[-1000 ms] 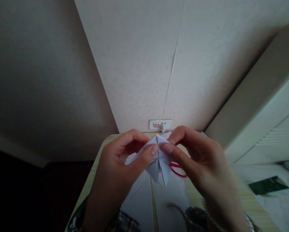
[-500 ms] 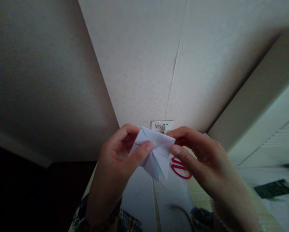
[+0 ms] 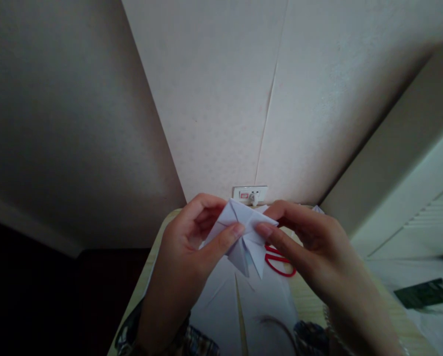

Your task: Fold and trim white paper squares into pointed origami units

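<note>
A piece of folded white paper (image 3: 245,215) is held up between my two hands, above the table. Its lower part splits into pointed flaps, with a pale blue patch showing between them. My left hand (image 3: 195,247) pinches the left side, thumb pressed on the front and fingers behind. My right hand (image 3: 306,242) grips the right corner between thumb and fingers. Behind the paper and near my right thumb lie scissors with red handles (image 3: 281,262); their blades are hidden. White paper sheets (image 3: 221,301) lie on the table below my hands.
The light wood table (image 3: 306,291) stands against a pale wall (image 3: 221,99) with a power socket (image 3: 249,194) and a plug in it. At the right are a white cabinet (image 3: 410,198) and a dark green packet (image 3: 427,292). A dark curved strand crosses the sheets.
The folded paper and my left hand have shifted slightly right. My right thumb has moved onto the front of the paper, and its lower flaps are spread a little wider.
</note>
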`<state>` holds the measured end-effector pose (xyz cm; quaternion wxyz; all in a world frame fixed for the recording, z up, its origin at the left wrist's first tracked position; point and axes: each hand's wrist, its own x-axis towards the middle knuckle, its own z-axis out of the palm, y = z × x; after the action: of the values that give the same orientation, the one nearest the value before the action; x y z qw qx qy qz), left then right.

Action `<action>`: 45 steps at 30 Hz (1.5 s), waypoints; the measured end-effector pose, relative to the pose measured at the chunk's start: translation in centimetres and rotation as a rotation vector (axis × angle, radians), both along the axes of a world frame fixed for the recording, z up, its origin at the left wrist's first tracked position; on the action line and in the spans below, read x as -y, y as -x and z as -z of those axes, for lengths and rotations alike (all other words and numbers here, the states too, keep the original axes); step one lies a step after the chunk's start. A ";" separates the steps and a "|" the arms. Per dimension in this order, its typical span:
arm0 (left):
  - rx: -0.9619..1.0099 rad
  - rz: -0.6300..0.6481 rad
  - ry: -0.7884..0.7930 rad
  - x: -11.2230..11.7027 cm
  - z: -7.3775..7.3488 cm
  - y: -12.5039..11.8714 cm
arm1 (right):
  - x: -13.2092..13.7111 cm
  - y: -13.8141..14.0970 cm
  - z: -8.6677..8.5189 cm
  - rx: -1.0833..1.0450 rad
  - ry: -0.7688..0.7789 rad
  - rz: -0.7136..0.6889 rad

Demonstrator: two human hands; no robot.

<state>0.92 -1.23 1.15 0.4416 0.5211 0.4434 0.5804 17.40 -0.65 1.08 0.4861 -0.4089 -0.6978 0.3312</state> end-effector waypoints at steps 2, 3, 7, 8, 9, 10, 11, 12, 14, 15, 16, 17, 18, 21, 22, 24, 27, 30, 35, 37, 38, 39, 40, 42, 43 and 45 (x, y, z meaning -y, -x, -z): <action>0.006 -0.037 -0.029 0.0 0.1 -0.1 | 0.1 -0.1 0.1 -0.032 -0.010 0.001; 0.008 -0.050 -0.039 0.0 0.1 -0.1 | 0.1 -0.1 0.1 -0.045 -0.015 0.007; -0.016 -0.040 -0.027 0.1 0.2 -0.3 | 0.0 0.2 0.1 -0.060 -0.032 0.015; -0.020 -0.040 -0.022 0.1 0.2 -0.4 | 0.0 0.3 0.1 -0.061 -0.039 0.012; -0.022 -0.053 -0.022 0.1 0.2 -0.5 | 0.0 0.5 0.1 -0.064 -0.053 0.013; -0.020 -0.080 -0.029 0.0 0.3 -0.5 | 0.0 0.6 0.1 -0.069 -0.072 0.023; -0.022 -0.124 -0.046 -0.1 0.4 -0.6 | 0.1 0.8 0.2 -0.069 -0.094 0.042; -0.029 -0.176 -0.067 -0.3 0.5 -0.6 | 0.2 0.9 0.2 -0.064 -0.114 0.063; -0.042 -0.268 -0.113 -0.7 0.8 -0.5 | 0.3 1.3 0.4 -0.045 -0.175 0.090; -0.043 -0.298 -0.131 -0.9 1.0 -0.4 | 0.3 1.6 0.5 -0.031 -0.215 0.096; -0.035 -0.317 -0.144 -1.1 1.1 -0.3 | 0.3 1.8 0.6 -0.016 -0.256 0.102; -0.023 -0.318 -0.149 -1.2 1.1 -0.3 | 0.2 2.0 0.7 -0.001 -0.299 0.110; -0.010 -0.306 -0.147 -1.2 1.1 -0.2 | 0.1 2.2 0.8 0.011 -0.339 0.120; -0.023 -0.251 -0.122 -0.9 0.8 -0.3 | -0.1 2.6 1.0 0.033 -0.405 0.135; -0.040 -0.234 -0.109 -0.7 0.7 -0.5 | -0.2 2.6 1.0 0.034 -0.415 0.136; -0.059 -0.210 -0.097 -0.3 0.5 -0.7 | -0.2 2.7 1.1 0.036 -0.431 0.137; -0.028 -0.172 -0.096 0.1 0.3 -1.1 | -0.1 2.6 1.1 0.051 -0.461 0.158; 0.021 -0.126 -0.077 0.3 0.1 -1.3 | -0.1 2.5 1.0 0.065 -0.472 0.176; 0.229 -0.011 -0.040 0.3 0.1 -1.3 | -0.2 2.4 0.9 0.083 -0.458 0.195; 0.329 0.012 -0.008 0.1 0.3 -1.3 | -0.2 2.3 0.9 0.098 -0.468 0.210; 0.367 0.019 -0.003 0.0 0.4 -1.3 | -0.2 2.2 0.9 0.105 -0.480 0.216; 0.394 0.027 -0.005 0.0 0.4 -1.4 | -0.2 2.2 1.0 0.113 -0.492 0.218; 0.410 0.036 0.001 -0.1 0.4 -1.4 | -0.2 2.1 1.0 0.120 -0.505 0.222; 0.441 0.051 0.004 0.0 0.4 -1.5 | -0.2 2.0 1.1 0.136 -0.539 0.232; 0.463 0.056 0.001 0.1 0.3 -1.6 | -0.3 2.0 1.2 0.142 -0.562 0.241; 0.517 0.050 0.001 0.2 0.2 -1.9 | -0.5 2.0 1.4 0.153 -0.610 0.265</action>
<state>2.78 -1.45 0.99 0.5548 0.3660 0.3031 0.6829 15.43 -0.18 -0.27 0.5712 -0.3553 -0.7399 0.0097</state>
